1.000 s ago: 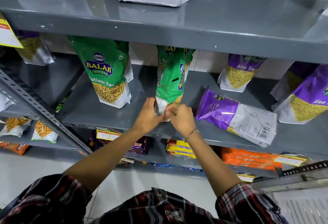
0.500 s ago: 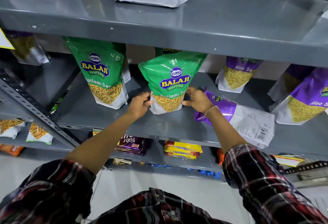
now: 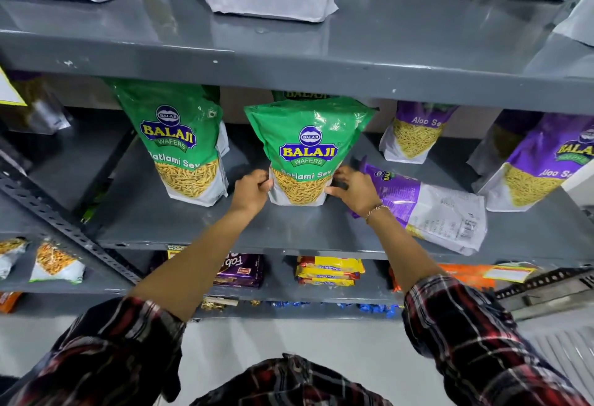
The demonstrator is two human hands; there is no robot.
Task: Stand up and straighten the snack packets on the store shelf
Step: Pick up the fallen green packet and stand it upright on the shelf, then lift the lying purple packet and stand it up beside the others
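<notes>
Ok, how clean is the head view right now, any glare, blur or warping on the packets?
Head view: sharp at the green packet between left hand and right hand; glare streaks its glossy top but the label reads. Wide-angle warp bows the shelf edge and tilts outer packets. The plaid sleeves are soft at the bottom.

Both bare forearms reach forward and up from rolled red, black and white plaid sleeves [image 3: 475,335], converging toward the centre. The left hand [image 3: 252,192] is seen from the back, fingers curled, thumb side pressed to the lower left edge of what it grips. The right hand [image 3: 355,192] mirrors it on the lower right edge, fingers spread more loosely, thumb pointing inward; how firmly it clamps is hard to tell from this angle. A thin metal bracelet [image 3: 376,212] sits on the right wrist. Both wrists are roughly level and close together, elbows wide apart.
</notes>
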